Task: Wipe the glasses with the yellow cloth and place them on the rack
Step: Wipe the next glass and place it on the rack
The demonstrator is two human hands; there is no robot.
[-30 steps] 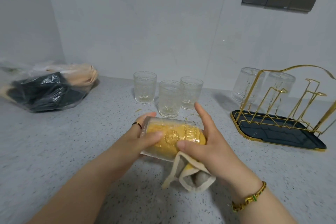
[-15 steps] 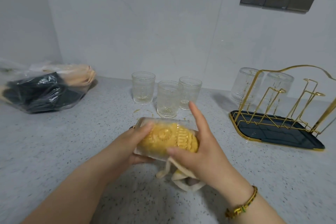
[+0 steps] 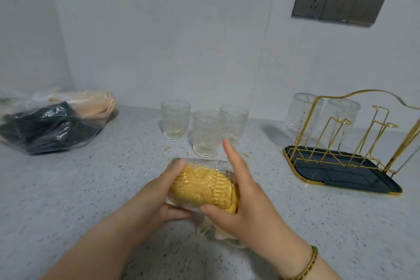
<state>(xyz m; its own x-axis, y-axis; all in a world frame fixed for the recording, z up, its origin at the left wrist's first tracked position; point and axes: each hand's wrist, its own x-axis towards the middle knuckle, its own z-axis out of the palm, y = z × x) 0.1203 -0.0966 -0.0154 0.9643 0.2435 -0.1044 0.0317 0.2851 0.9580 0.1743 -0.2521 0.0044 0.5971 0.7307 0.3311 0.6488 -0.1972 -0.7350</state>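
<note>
Over counter [image 3: 91, 188], left hand [image 3: 156, 198] fingers round glass [image 3: 200, 163], right hand [image 3: 245, 209] fingers pinching yellow cloth [image 3: 200, 186]

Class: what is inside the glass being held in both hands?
The yellow cloth fills the glass; its pale end trails out under the right hand, which hides the mouth.

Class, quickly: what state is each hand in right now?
Left hand: grips the glass, held sideways.
Right hand: holds the yellow cloth stuffed inside the glass, forefinger straight.
</note>
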